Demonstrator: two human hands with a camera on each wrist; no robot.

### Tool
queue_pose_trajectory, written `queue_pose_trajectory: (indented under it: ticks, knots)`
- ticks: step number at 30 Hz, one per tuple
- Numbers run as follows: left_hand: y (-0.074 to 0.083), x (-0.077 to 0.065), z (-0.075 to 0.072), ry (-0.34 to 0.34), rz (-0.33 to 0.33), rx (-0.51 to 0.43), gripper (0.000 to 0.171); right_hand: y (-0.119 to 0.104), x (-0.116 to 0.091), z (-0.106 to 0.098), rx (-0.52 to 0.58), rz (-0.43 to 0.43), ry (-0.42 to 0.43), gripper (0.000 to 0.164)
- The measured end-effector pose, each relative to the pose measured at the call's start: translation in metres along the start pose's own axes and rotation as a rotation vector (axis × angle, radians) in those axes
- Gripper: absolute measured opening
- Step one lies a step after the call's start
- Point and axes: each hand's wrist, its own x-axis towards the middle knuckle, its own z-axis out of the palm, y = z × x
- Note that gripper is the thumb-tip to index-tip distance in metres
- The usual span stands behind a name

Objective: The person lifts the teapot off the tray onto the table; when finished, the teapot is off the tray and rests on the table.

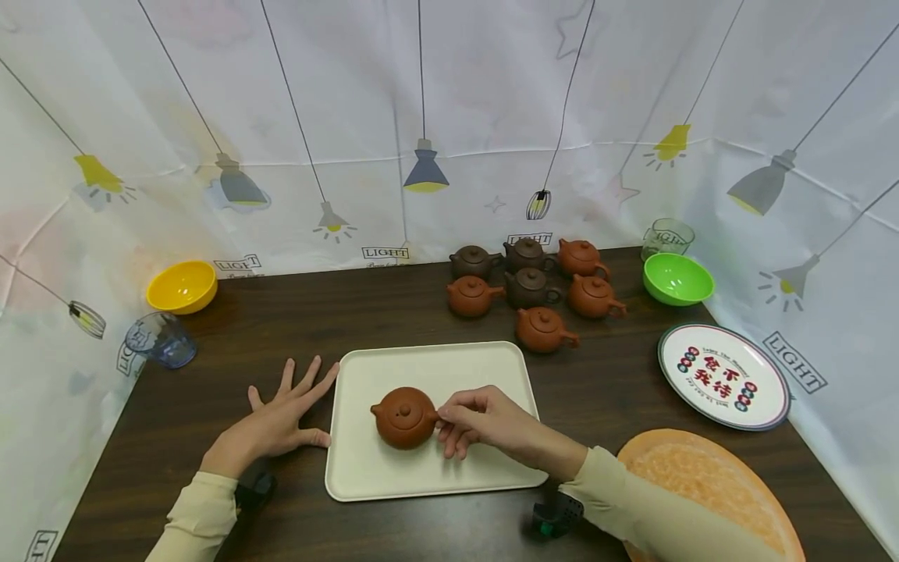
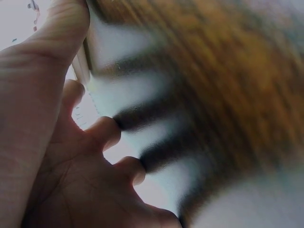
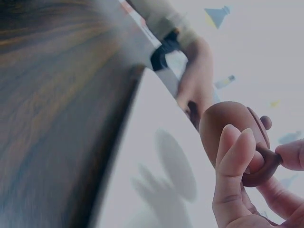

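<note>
A reddish-brown clay teapot (image 1: 405, 428) is over the cream rectangular tray (image 1: 449, 365), left of its middle, its spout to the left and its lid on. My right hand (image 1: 486, 425) pinches its handle between thumb and fingers. In the right wrist view, the teapot (image 3: 223, 121) appears raised, with its shadow apart from it on the tray (image 3: 142, 123). My left hand (image 1: 277, 421) is spread palm down on the dark table, thumb and index fingertips at the tray's left edge. In the left wrist view, fingertips (image 2: 111, 130) meet the tabletop.
Several brown and dark teapots (image 1: 531, 287) cluster behind the tray to the right. At right are a green bowl (image 1: 678, 279), clear glass (image 1: 667, 238), lettered plate (image 1: 723, 375) and round orange mat (image 1: 702, 468). A yellow bowl (image 1: 182, 287) and blue glass (image 1: 161, 341) are back left.
</note>
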Motion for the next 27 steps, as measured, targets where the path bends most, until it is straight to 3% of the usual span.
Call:
queue_pose_trajectory:
  ticks: [5,15,22,27]
  knots:
    - [0.015,-0.003,-0.007,-0.030,-0.026,0.024,0.117,-0.010,-0.024,-0.028,0.009,-0.013,0.114,0.045]
    - [0.010,-0.003,-0.002,0.006,0.014,-0.020,0.117,-0.022,-0.090,-0.091,-0.006,-0.069,0.347,0.039]
    - [0.008,-0.002,0.001,0.010,0.033,0.013,0.117,-0.023,-0.138,-0.132,0.135,-0.084,0.523,0.028]
    - [0.015,-0.003,-0.002,-0.016,-0.001,0.034,0.118,-0.016,-0.157,-0.155,0.218,-0.128,0.637,0.026]
